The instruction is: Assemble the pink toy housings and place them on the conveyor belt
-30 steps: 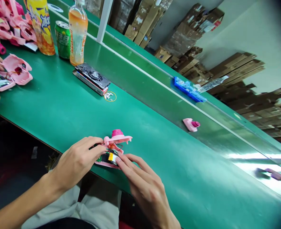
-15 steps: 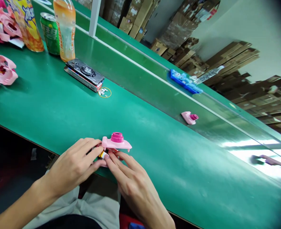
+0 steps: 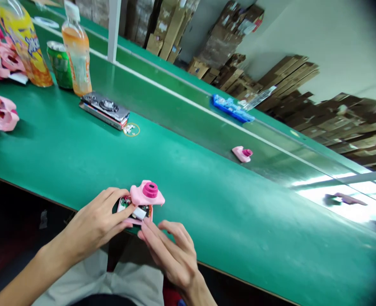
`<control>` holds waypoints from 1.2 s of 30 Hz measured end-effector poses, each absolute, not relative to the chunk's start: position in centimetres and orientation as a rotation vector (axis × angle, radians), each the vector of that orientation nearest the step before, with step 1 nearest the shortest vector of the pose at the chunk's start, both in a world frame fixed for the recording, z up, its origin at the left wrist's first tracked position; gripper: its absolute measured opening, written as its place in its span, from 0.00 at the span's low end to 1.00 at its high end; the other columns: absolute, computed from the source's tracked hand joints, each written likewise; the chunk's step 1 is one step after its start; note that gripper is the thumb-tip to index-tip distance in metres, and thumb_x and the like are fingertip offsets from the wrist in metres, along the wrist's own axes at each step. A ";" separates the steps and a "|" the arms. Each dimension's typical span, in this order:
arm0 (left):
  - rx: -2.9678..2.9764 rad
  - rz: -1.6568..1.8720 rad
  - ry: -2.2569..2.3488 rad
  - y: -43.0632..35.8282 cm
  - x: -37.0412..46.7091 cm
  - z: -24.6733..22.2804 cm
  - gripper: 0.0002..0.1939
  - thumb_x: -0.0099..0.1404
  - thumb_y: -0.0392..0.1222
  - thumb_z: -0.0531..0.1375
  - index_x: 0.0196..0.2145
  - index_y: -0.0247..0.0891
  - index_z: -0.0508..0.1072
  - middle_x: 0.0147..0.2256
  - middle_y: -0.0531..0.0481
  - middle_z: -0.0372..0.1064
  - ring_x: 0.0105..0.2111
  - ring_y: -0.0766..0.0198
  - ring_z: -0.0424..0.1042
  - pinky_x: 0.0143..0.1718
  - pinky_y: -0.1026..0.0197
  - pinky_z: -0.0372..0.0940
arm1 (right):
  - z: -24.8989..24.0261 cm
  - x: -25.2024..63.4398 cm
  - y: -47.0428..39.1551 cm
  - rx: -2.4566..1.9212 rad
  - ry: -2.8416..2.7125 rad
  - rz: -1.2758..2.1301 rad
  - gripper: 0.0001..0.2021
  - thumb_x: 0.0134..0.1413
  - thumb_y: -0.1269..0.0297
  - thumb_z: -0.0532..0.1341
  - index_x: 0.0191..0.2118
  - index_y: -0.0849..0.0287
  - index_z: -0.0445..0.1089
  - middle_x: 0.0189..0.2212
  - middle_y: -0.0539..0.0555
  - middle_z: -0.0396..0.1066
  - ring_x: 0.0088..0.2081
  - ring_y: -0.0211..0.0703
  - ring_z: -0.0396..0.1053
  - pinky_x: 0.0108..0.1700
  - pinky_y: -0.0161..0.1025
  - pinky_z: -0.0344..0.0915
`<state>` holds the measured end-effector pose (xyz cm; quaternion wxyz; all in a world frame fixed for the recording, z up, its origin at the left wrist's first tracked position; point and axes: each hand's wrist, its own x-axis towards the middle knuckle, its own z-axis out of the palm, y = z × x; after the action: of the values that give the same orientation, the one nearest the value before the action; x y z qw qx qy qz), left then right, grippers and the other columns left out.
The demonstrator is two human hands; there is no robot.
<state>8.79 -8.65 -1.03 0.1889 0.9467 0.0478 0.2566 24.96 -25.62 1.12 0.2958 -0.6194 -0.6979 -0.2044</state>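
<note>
A pink toy camera lies opened at the table's near edge. Its front shell (image 3: 137, 194), with a magenta lens ring, leans over the back half, which shows a circuit board (image 3: 124, 203) and a white battery (image 3: 139, 213). My left hand (image 3: 100, 219) grips the camera from the left, fingertips on the shell and board, thumb along the near rim. My right hand (image 3: 171, 250) is beside the camera's near right corner, its fingers apart and holding nothing; a fingertip lies close to the battery, and I cannot tell if it touches.
A phone (image 3: 106, 106) lies on a box, with small white parts (image 3: 130, 129) in a yellow ring beside it. Bottles (image 3: 77, 59) and a green can (image 3: 59, 66) stand behind pink shells (image 3: 1, 111) at left. Another pink camera (image 3: 241, 154) and a blue tray (image 3: 230, 109) are farther right.
My right hand has drawn back toward me and its fingers have spread. The front shell has tilted, uncovering more of the board and battery. The whole view has shifted slightly.
</note>
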 end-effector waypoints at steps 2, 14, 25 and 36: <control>2.651 0.699 0.132 -8.6 8.8 -1.2 0.18 0.74 0.38 0.56 0.59 0.42 0.69 0.54 0.40 0.67 0.52 0.51 0.67 0.49 0.49 0.71 | 2.9 26.0 -24.6 -1.702 -1.698 -0.475 0.20 0.67 0.70 0.60 0.63 0.57 0.68 0.36 0.53 0.81 0.32 0.44 0.72 0.33 0.41 0.70; 1.880 0.700 0.305 -8.4 8.7 -0.8 0.24 0.69 0.43 0.64 0.60 0.48 0.61 0.56 0.44 0.67 0.56 0.55 0.71 0.56 0.52 0.71 | 11.4 30.1 -16.2 -2.038 -1.712 0.741 0.14 0.66 0.58 0.61 0.34 0.61 0.79 0.29 0.51 0.78 0.29 0.35 0.71 0.30 0.33 0.60; 1.467 0.811 0.387 -8.3 11.0 0.5 0.33 0.67 0.55 0.64 0.63 0.39 0.62 0.62 0.40 0.65 0.62 0.48 0.67 0.63 0.51 0.64 | 15.7 26.1 -14.1 -2.028 -2.152 0.254 0.17 0.62 0.63 0.67 0.21 0.61 0.74 0.17 0.48 0.67 0.22 0.32 0.58 0.28 0.36 0.50; 0.837 0.970 0.330 -10.4 14.2 3.1 0.22 0.73 0.59 0.57 0.52 0.39 0.69 0.51 0.44 0.76 0.51 0.58 0.77 0.56 0.58 0.69 | 9.4 25.9 -18.6 -1.717 -1.522 0.395 0.13 0.67 0.57 0.61 0.48 0.59 0.77 0.41 0.54 0.79 0.40 0.41 0.74 0.39 0.35 0.69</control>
<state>14.15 -10.42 3.10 0.7891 0.3885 0.1531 0.4506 25.90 -18.58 9.36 0.3954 -0.6774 -0.6004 0.1558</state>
